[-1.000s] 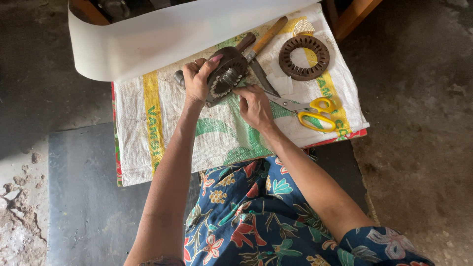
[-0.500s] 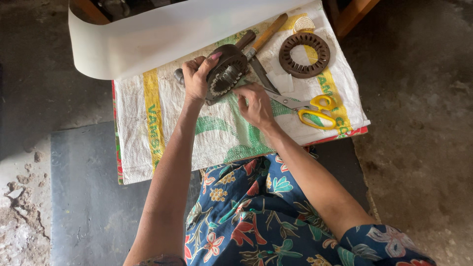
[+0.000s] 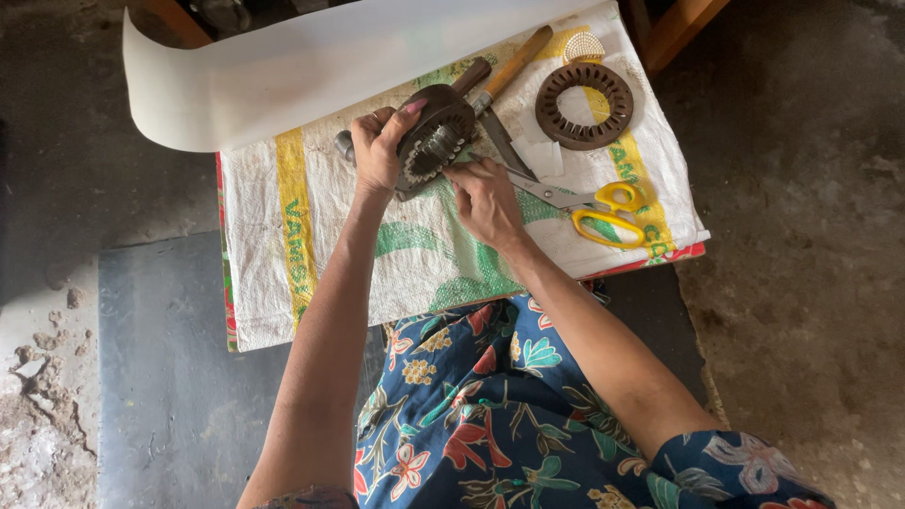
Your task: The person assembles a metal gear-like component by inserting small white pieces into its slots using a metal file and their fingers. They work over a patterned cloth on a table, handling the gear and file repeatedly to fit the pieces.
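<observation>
left grip (image 3: 377, 148) clamped round dark slotted ring (image 3: 436, 141), right grip (image 3: 483, 196) pinched at its rim

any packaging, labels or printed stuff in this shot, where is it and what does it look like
Woven sack: spread flat as a cover over the low table, white plastic weave with yellow bands, green shapes and printed lettering, red edging below.
Paper sheet: blank, off-white, curled along the far edge of the sack, no print showing.
No screens or signs in view.
The left hand holds a dark slotted ring over the sack; the right hand touches its lower edge.
</observation>
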